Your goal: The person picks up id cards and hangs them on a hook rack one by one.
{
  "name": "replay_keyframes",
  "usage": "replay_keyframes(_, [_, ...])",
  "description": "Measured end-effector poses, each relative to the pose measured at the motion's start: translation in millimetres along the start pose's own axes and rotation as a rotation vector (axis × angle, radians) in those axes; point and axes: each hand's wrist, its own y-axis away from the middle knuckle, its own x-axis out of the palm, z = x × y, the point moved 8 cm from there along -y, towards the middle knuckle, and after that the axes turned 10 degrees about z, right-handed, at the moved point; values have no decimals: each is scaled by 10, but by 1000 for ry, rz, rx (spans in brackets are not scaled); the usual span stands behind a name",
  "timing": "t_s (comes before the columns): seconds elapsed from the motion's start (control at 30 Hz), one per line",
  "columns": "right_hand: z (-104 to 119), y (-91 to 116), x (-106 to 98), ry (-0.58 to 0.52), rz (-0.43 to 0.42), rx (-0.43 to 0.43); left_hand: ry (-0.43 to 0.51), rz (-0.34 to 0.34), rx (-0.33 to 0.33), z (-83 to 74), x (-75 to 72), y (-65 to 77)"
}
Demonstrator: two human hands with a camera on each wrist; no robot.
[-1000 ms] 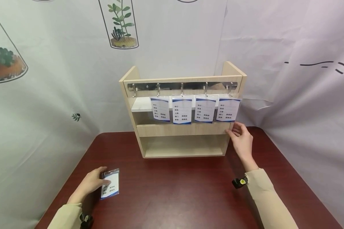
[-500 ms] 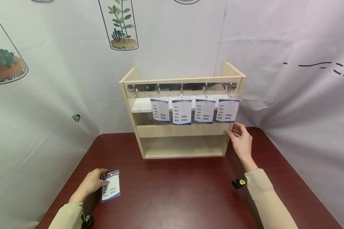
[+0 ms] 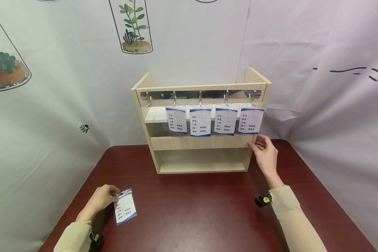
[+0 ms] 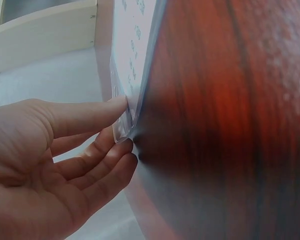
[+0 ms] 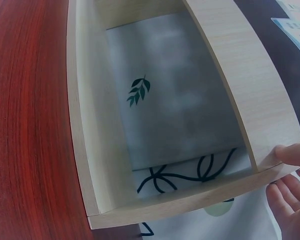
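Observation:
At the left of the table, my left hand (image 3: 100, 200) pinches a clear-sleeved badge card (image 3: 125, 208) by its slotted top edge, thumb on one face and fingers behind. The left wrist view shows the badge card (image 4: 135, 45) tipped on edge close over the wood, its plastic corner between thumb and fingertips. My right hand (image 3: 266, 154) grips the right side panel of a pale wooden shelf unit (image 3: 204, 143). In the right wrist view, the thumb (image 5: 292, 154) presses on its front board while the other fingers curl behind the side panel.
A metal hook rail (image 3: 187, 95) with several hooks runs along the shelf's top. Several similar badges (image 3: 200, 122) hang from it; the leftmost hook (image 3: 147, 99) bears none. A dark red table (image 3: 189, 206) lies in front, and a printed curtain (image 3: 195, 42) stands behind.
My left hand's hold has slid to the badge card's top edge, uncovering more of its face. The card has turned slightly and shifted right. My right hand stays on the shelf.

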Motion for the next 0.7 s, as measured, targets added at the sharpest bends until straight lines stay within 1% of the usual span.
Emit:
replay_keyframes(0.13, [3, 5, 5, 5, 4, -3, -1, -5, 7, -21, -46, -4])
replay_keyframes(0.23, [-2, 2, 4, 5, 5, 1, -13, -25, 30, -67, -114, -13])
replay_keyframes(0.4, [-5, -9, -5, 4, 4, 10, -29, -73, 78, -187, -249, -27])
replay_keyframes(0.6, [-9, -13, -5, -1, 4, 10, -17, -89, 116, -339, -359, -32])
replay_keyframes(0.7, [-4, 3, 1, 6, 10, 8, -31, -103, 131, -419, -421, -13])
